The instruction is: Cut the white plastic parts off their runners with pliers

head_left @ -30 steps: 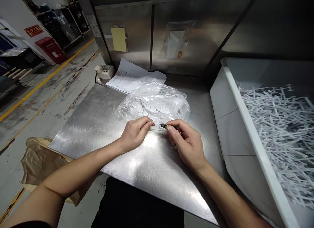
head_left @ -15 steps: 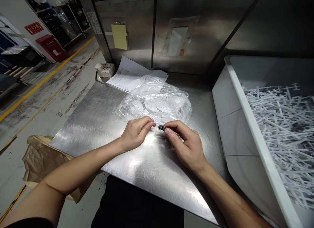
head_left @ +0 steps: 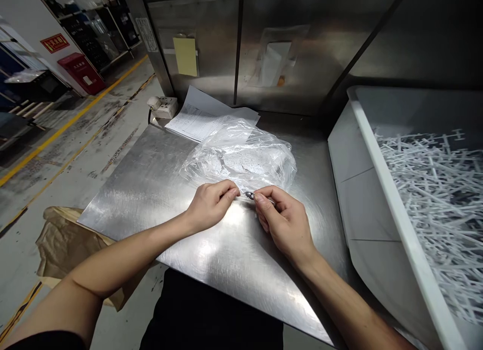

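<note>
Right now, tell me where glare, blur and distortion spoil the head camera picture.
Head view: bright glare on the brushed steel table just below the left hand and right hand; the crinkled clear plastic bag throws back highlights that hide its contents; wide-angle distortion bends the white plastic bin rim at the right; the small dark tool is too small to identify.

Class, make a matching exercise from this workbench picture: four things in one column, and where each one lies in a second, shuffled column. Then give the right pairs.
Things
1. plastic bag
2. printed papers
3. white bin
4. yellow note

Places
A. stuck on the metal back panel
B. at the table's right side, full of white plastic strips
C. in the table's far left corner, partly under the bag
D. just beyond both hands

Pairs: 1-D, 2-C, 3-B, 4-A
</note>
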Tool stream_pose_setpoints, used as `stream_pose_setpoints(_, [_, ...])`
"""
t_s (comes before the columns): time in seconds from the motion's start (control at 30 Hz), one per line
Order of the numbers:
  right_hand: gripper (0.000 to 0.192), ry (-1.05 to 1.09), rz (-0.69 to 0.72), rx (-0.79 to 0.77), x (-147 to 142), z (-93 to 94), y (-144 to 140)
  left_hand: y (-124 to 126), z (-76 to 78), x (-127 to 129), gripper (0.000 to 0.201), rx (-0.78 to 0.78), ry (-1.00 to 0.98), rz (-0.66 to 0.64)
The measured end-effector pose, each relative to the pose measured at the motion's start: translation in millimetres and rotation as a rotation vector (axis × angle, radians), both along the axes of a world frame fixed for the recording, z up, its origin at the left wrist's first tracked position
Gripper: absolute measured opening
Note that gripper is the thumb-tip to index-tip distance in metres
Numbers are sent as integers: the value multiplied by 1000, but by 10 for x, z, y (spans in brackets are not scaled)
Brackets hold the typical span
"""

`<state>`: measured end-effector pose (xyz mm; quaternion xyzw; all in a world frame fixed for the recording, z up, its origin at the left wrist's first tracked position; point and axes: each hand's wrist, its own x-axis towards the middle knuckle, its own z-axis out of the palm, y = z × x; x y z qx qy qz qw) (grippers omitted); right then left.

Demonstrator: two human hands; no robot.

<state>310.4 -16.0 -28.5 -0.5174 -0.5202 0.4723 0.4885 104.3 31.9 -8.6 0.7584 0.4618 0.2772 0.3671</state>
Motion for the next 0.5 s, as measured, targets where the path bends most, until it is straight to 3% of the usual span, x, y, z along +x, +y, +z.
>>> stream_pose_setpoints(0.17, [34,111,-16,3,-15,28,-5,34,-14,-16,29,-54,-50,13])
stream_pose_setpoints(0.3, [27,139,-131,124,23,60,7,40,-41,-50,32,-94,-191,-14])
stream_pose_setpoints(0.37, [25,132,-203,198,54,46,34,29,-33,-63,32,-32,-240,-43])
stream_pose_setpoints(0.5, [24,129,-282,261,93,-20,106,-26,57,-79,27,274,-251,-65])
